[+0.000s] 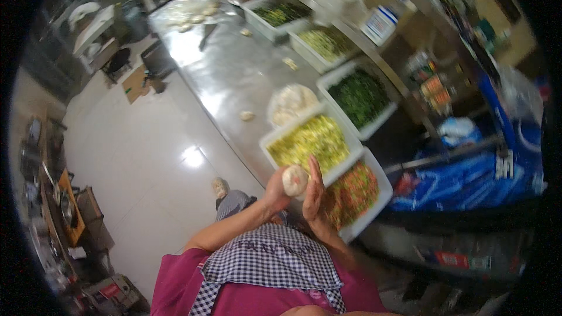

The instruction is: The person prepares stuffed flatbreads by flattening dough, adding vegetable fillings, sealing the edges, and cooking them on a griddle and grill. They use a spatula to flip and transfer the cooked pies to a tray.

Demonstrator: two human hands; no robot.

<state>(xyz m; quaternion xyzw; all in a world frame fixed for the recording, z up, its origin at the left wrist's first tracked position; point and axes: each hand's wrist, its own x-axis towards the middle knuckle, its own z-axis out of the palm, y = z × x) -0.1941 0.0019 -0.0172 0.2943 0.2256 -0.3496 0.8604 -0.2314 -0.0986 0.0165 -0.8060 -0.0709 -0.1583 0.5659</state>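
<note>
A round ball of filled dough (294, 181) sits between my two hands, with a small reddish patch on its surface. My left hand (277, 191) cups it from the left. Upright at its right side is my right hand (313, 188), with straight fingers; whether the palm touches the dough is unclear. Just beyond my hands stands a white tub of chopped yellow-green filling (314, 142). A second tub, with orange and green chopped filling (358, 191), is to the right. A bag of pale dough pieces (292, 101) lies behind the yellow-green tub.
On the steel table (228, 74) lie small dough pieces (247, 116) and a dark-bladed tool (207, 36). Tubs of dark greens (360, 96), pale shreds (319, 45) and chopped greens (276, 13) line its right side. A shelf edge (373, 55) runs above them. Blue plastic (456, 182) lies at right.
</note>
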